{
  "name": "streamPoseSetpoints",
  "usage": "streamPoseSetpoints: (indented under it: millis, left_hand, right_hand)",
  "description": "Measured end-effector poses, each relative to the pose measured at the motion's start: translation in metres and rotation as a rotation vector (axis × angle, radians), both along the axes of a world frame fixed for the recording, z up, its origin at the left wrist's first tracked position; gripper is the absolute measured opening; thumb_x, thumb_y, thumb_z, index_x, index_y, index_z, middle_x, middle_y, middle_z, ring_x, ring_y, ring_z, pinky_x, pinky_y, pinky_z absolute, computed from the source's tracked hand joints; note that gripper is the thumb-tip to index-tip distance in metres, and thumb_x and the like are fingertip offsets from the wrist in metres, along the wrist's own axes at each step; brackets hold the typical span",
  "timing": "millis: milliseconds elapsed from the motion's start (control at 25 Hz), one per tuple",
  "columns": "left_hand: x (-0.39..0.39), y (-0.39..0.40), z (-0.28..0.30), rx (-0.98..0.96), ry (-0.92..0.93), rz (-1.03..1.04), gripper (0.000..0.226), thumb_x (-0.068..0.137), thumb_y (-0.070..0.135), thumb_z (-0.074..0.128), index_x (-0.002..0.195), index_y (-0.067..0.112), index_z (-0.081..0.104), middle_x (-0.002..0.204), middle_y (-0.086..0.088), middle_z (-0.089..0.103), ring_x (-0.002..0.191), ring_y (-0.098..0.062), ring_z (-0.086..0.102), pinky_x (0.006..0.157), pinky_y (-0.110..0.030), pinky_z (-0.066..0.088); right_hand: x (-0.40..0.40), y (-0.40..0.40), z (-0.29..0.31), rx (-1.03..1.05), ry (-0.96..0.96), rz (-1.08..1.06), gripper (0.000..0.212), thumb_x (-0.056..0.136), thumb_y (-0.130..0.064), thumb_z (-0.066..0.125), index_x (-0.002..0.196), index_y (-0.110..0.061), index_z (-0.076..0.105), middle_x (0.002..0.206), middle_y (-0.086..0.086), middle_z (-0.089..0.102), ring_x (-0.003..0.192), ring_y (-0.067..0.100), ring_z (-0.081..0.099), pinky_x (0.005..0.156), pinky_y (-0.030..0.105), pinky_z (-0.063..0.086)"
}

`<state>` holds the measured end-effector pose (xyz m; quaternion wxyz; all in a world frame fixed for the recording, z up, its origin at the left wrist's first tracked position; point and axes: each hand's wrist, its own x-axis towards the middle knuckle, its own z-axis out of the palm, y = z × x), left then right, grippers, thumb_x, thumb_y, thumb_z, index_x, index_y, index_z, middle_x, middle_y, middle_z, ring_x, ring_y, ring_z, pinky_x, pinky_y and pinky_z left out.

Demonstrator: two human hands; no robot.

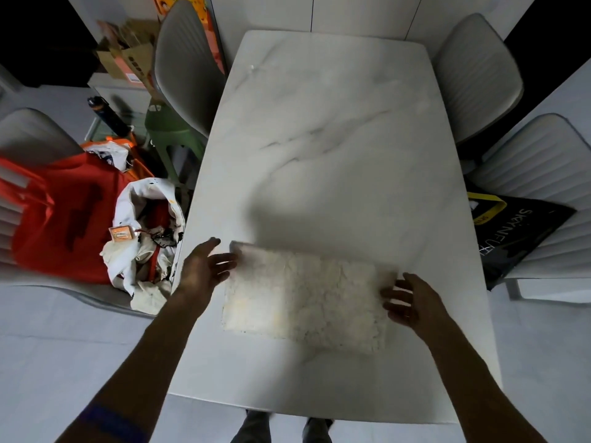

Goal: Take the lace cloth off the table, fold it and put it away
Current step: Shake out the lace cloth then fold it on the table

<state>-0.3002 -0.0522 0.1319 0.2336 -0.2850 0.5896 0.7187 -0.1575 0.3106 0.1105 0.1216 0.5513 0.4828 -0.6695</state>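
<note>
The cream lace cloth (303, 295) lies folded into a flat rectangle on the near part of the white marble table (335, 129). My left hand (204, 270) hovers at the cloth's left edge, fingers spread, palm facing the cloth. At the right edge is my right hand (409, 300), fingers apart too and just touching or beside the fabric. Neither hand grips anything. The image is blurred by motion.
Grey chairs stand at the far left (185, 68), far right (476, 75) and right (540, 174). A black bag (515, 231) lies on the right chair. On the left are an orange bag (64, 219), a white bag of clutter (150, 238) and cardboard boxes (128, 55).
</note>
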Motion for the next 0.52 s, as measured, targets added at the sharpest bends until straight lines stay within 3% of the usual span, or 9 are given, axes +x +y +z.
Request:
streamPoseSetpoints:
  millis: [80,120,160,200,240,360,440,520]
  left_hand:
    - [0.006,0.008,-0.026,-0.318,0.099,-0.290,0.013,0.094,0.015,0.060,0.107,0.017,0.063,0.098,-0.019,0.060,0.066,-0.015,0.061,0.057,-0.019,0.047]
    - [0.019,0.009,-0.044,-0.549,0.109,-0.560,0.029,0.091,0.014,0.066,0.120,0.013,0.062,0.107,-0.019,0.060,0.077,-0.019,0.065,0.066,-0.020,0.053]
    - [0.036,0.010,-0.060,-0.758,0.108,-0.783,0.046,0.088,0.017,0.071,0.131,0.011,0.056,0.120,-0.018,0.059,0.097,-0.026,0.066,0.085,-0.028,0.055]
    - [0.051,0.012,-0.073,-0.879,0.129,-0.860,0.054,0.086,0.020,0.073,0.136,0.013,0.054,0.130,-0.015,0.055,0.111,-0.031,0.062,0.100,-0.036,0.049]
    - [0.063,0.014,-0.079,-0.918,0.181,-0.813,0.051,0.084,0.022,0.075,0.132,0.015,0.058,0.128,-0.013,0.055,0.112,-0.030,0.061,0.102,-0.039,0.046]
    - [0.064,0.009,-0.082,-0.640,0.167,-0.451,0.017,0.075,0.016,0.080,0.088,0.020,0.071,0.086,-0.001,0.062,0.070,-0.012,0.057,0.071,-0.029,0.048]
    - [0.054,-0.001,-0.085,-0.545,0.003,-0.318,0.028,0.077,0.008,0.078,0.100,0.014,0.063,0.087,-0.007,0.064,0.072,-0.019,0.057,0.069,-0.030,0.046]
    - [0.052,-0.007,-0.086,-0.595,-0.104,-0.338,0.038,0.079,0.004,0.076,0.110,0.016,0.057,0.092,-0.010,0.066,0.075,-0.020,0.059,0.066,-0.027,0.045]
  right_hand:
    - [-0.006,-0.009,-0.026,0.114,-0.104,0.111,0.026,0.093,-0.035,0.058,0.101,-0.011,0.059,0.093,0.011,0.065,0.083,0.031,0.061,0.079,0.044,0.053]
    - [-0.001,-0.019,-0.039,0.194,-0.155,0.189,0.026,0.090,-0.032,0.063,0.105,-0.012,0.056,0.092,0.008,0.061,0.083,0.027,0.059,0.081,0.045,0.054]
    - [0.004,-0.029,-0.050,0.271,-0.171,0.243,0.029,0.087,-0.026,0.067,0.109,-0.014,0.053,0.090,0.004,0.058,0.079,0.022,0.058,0.076,0.042,0.055]
    - [0.010,-0.036,-0.060,0.311,-0.148,0.254,0.033,0.084,-0.022,0.070,0.111,-0.015,0.052,0.090,0.002,0.058,0.076,0.019,0.057,0.068,0.036,0.054]
    - [0.013,-0.039,-0.068,0.319,-0.105,0.240,0.035,0.082,-0.021,0.072,0.111,-0.016,0.053,0.091,0.001,0.059,0.076,0.017,0.058,0.063,0.031,0.050]
    - [0.014,-0.034,-0.077,0.233,-0.043,0.201,0.020,0.081,-0.025,0.073,0.098,-0.018,0.064,0.085,-0.001,0.065,0.077,0.018,0.063,0.059,0.027,0.051]
    - [0.015,-0.029,-0.080,0.198,-0.046,0.205,0.019,0.082,-0.026,0.073,0.098,-0.018,0.066,0.087,-0.001,0.066,0.079,0.019,0.064,0.059,0.026,0.050]
    - [0.017,-0.027,-0.080,0.166,-0.073,0.208,0.026,0.084,-0.020,0.070,0.108,-0.014,0.064,0.095,0.004,0.066,0.083,0.023,0.064,0.060,0.028,0.051]
